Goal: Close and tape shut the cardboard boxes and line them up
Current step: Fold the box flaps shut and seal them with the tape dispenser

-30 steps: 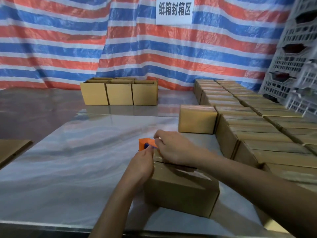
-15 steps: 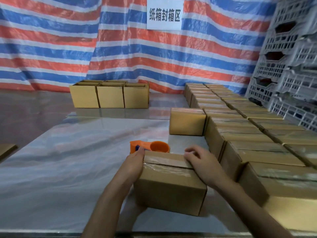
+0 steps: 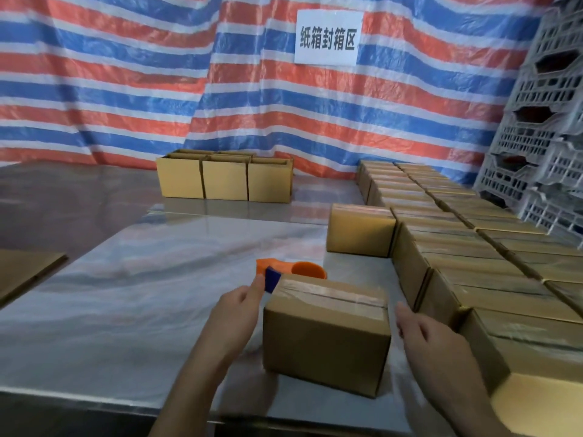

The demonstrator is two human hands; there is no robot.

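A closed cardboard box [image 3: 325, 335] with clear tape along its top seam sits on the steel table [image 3: 126, 304] in front of me. My left hand [image 3: 236, 313] is at the box's left side, fingers fairly straight, reaching toward the orange and blue tape dispenser [image 3: 284, 271] lying just behind the box. My right hand [image 3: 422, 329] hovers by the box's right side, fingers relaxed, holding nothing. Rows of taped boxes [image 3: 473, 263] are lined up at the right.
Three open-topped boxes [image 3: 225, 181] stand at the back centre. One sealed box [image 3: 359, 230] stands apart at the left of the rows. Flat cardboard [image 3: 25, 272] lies at the left edge. Grey plastic crates [image 3: 542, 137] are stacked at the far right.
My right hand lifted off the box top and slid down to its right side. My left hand came off the box's left end and moved slightly away. The view tilted up.
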